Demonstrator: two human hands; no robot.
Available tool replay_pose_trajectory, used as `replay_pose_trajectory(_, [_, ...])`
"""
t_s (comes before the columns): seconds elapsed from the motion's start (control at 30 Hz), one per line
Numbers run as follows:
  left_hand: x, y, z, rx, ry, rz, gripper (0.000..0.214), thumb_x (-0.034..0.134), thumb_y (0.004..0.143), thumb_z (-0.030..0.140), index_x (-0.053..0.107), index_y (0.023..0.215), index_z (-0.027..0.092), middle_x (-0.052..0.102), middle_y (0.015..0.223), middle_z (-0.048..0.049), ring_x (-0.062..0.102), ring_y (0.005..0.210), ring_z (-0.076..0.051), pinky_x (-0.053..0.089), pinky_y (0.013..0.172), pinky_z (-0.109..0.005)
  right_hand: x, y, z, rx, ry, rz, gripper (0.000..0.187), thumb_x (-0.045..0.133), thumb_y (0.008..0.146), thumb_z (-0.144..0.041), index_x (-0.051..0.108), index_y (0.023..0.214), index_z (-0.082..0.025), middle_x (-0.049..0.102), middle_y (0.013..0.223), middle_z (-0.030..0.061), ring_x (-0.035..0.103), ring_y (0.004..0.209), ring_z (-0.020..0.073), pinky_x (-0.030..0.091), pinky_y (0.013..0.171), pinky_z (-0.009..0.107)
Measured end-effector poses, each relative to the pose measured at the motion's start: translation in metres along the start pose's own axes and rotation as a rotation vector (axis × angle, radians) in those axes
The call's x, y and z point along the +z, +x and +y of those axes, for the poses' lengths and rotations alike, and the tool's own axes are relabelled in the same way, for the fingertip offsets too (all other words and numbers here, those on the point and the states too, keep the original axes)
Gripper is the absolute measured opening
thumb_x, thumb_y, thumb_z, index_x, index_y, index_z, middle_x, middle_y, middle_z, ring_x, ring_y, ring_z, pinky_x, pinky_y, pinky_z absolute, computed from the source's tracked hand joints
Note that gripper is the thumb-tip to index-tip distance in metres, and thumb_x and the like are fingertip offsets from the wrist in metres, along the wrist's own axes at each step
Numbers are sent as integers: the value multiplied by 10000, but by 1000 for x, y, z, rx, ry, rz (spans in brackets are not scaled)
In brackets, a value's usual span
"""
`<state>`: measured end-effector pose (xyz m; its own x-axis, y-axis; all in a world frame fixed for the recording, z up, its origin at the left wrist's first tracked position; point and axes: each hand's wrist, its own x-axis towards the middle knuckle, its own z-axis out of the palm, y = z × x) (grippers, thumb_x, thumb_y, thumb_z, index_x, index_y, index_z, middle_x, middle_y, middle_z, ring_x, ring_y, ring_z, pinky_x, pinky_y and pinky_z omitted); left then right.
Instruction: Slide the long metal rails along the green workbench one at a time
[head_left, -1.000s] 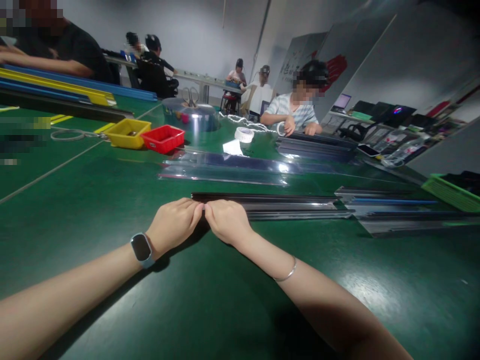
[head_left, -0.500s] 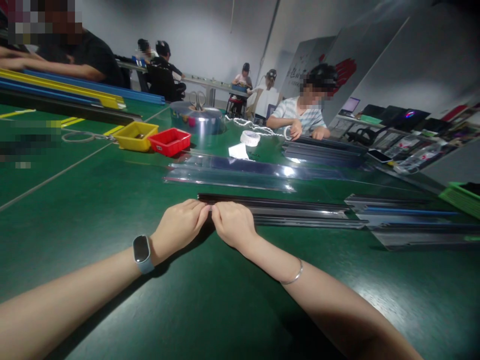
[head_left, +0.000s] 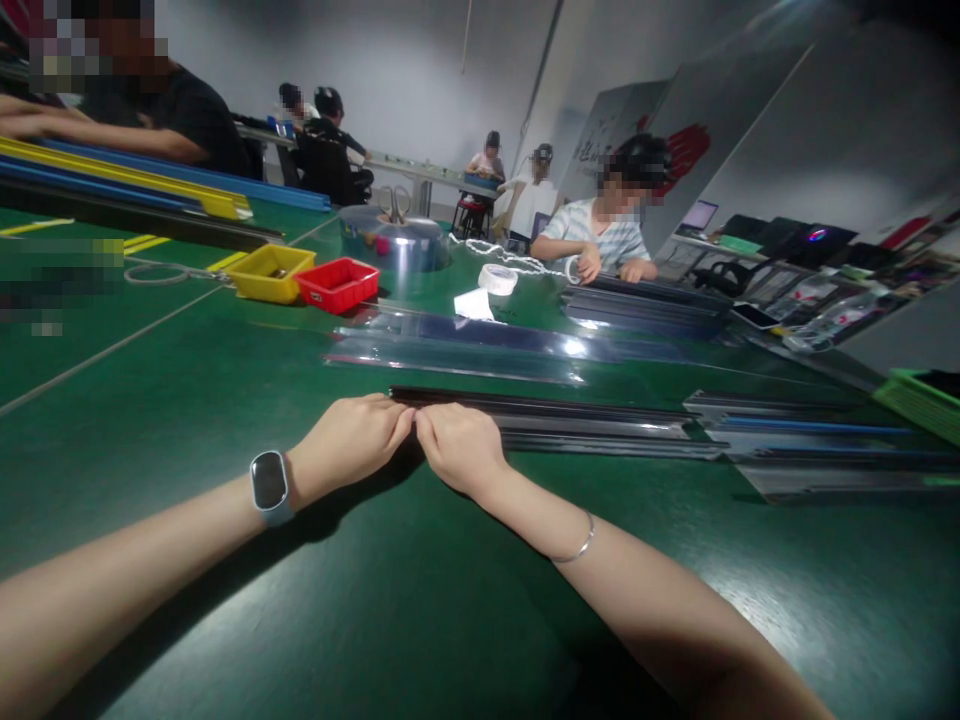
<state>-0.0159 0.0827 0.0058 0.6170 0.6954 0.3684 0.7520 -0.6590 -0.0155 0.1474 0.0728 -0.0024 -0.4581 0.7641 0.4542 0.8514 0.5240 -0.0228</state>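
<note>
A long black grooved rail [head_left: 592, 413] lies across the green table [head_left: 315, 600]. At its left end, my left hand [head_left: 352, 437], with a smartwatch on the wrist, is closed, its fingertips bent over the rail's end. Pressed close beside it, my right hand [head_left: 463, 447] is closed on the same end, wearing a silver bangle. The thumbs nearly meet, and what lies beneath the fingertips is hidden. Just beyond the rail lie clear plastic strips [head_left: 457, 352].
More rails [head_left: 825, 470] lie at the right, near a green basket [head_left: 919, 400]. Farther back are a yellow bin [head_left: 270, 285], a red bin [head_left: 339, 288], a reel [head_left: 394, 240] with scissors [head_left: 394, 205] on it, and a tape roll [head_left: 498, 280]. A co-worker [head_left: 600, 225] sits opposite.
My left forearm and watch have shifted slightly left and up in view. The hands have drawn marginally closer at the rail's end; the grip looks the same.
</note>
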Motion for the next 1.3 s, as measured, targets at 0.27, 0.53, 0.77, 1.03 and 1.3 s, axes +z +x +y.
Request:
replay_pose_trajectory(0.27, [9,-4,-1,-72,-92,130,327,298,863,284,592,778,169,612,783,-45,535,791,-140,415,732,-260,-1,1,0,-7,-5,4,355,250,888,-277,552,728,-180,622,726,16,535,708,120,299,618,236])
replay_pose_trajectory(0.53, [8,-6,1,-97,-121,133,313,300,863,297,578,782,178,606,751,-39,544,760,-136,418,704,-247,-5,1,0,10,-20,-29,366,217,897,-287,543,766,-184,606,717,19,526,689,116,296,596,225])
replay_pose_trajectory(0.77, [12,-7,-2,-123,-122,124,308,303,863,304,567,767,178,590,720,-38,543,722,-128,408,670,-235,-6,2,-1,-13,-34,-70,345,236,890,-287,534,761,-169,602,729,40,525,714,129,317,622,229])
replay_pose_trajectory(1.03, [11,-8,-1,-118,3,108,323,301,862,320,565,750,171,603,712,-45,554,694,-150,393,617,-256,-3,1,0,-29,-10,-45,333,234,887,-273,543,803,-184,609,764,23,533,741,130,330,660,234])
replay_pose_trajectory(1.3, [13,-9,-3,-110,-2,182,327,309,858,298,561,693,171,583,650,-35,531,632,-128,372,605,-243,-6,1,0,-22,-2,-35,337,227,890,-265,541,803,-176,599,721,24,524,698,116,306,626,224])
